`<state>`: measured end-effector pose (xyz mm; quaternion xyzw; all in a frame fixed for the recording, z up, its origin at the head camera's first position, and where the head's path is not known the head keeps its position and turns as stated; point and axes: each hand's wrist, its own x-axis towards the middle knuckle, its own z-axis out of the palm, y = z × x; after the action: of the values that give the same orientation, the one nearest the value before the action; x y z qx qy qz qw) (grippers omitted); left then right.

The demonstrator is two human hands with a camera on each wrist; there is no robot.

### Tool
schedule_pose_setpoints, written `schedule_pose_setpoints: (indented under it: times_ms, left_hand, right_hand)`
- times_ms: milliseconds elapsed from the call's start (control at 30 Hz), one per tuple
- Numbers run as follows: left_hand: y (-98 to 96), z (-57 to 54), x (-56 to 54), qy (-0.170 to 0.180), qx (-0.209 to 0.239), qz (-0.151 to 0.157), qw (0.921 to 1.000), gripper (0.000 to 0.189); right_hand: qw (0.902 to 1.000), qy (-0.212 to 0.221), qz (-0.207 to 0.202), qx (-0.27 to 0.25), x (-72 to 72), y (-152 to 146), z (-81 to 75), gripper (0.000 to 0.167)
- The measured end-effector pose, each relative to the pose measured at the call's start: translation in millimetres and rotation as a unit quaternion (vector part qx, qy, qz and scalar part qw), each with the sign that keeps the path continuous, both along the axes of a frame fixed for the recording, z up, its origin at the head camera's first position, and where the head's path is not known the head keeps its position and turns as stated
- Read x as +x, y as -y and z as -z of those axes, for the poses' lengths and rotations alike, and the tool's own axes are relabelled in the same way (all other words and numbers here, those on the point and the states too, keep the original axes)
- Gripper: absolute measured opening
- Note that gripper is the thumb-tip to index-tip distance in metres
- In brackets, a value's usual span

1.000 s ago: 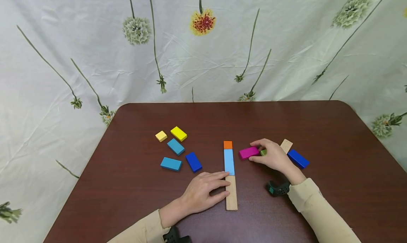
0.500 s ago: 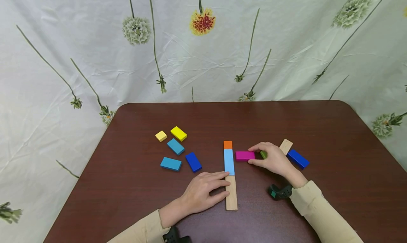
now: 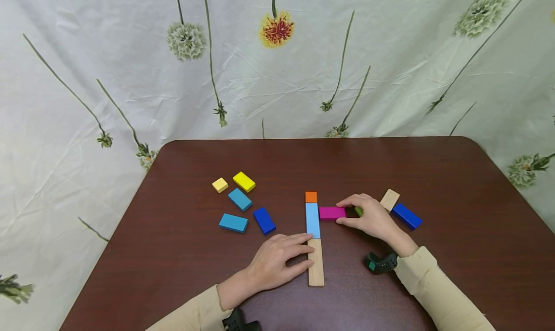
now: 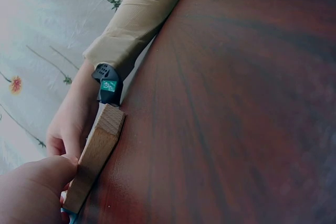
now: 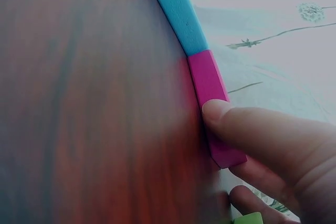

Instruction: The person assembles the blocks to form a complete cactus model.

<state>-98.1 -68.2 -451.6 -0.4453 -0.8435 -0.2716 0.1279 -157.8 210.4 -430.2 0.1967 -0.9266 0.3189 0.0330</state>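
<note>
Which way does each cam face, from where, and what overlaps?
Head: worn on the head, facing forward and down at the table; left hand, right hand and both sleeves show.
Left wrist: worn on the left wrist, looking along the long wooden block; part of the left hand is near, the right hand and its sleeve beyond.
Right wrist: worn on the right wrist, looking at the magenta block in the right hand.
Shared: head and right wrist both show the magenta block beside the light blue block.
</note>
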Motion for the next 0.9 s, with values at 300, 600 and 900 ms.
schedule_pose_setpoints:
  times_ms: [300, 600, 900]
  left_hand:
    - [0.4, -0.1, 0.5, 0.006, -0.001, 0.0, 1.0, 0.028]
    - [0.4, -0.1, 0.3, 0.005, 0.002, 0.002, 1.0, 0.028]
    - [0.3, -0.1, 0.8, 0.006, 0.004, 0.002, 1.0, 0.028]
  right_hand:
    - [1.0, 0.003, -0.004, -0.003, 1.3, 0.8, -0.8, 0.04]
    - [1.0, -0.003, -0.008, -0.002, 1.7, 1.4, -2.8, 0.04]
    - [0.9999, -0.008, -0.012, -0.001, 1.8, 1.5, -2.3, 0.039]
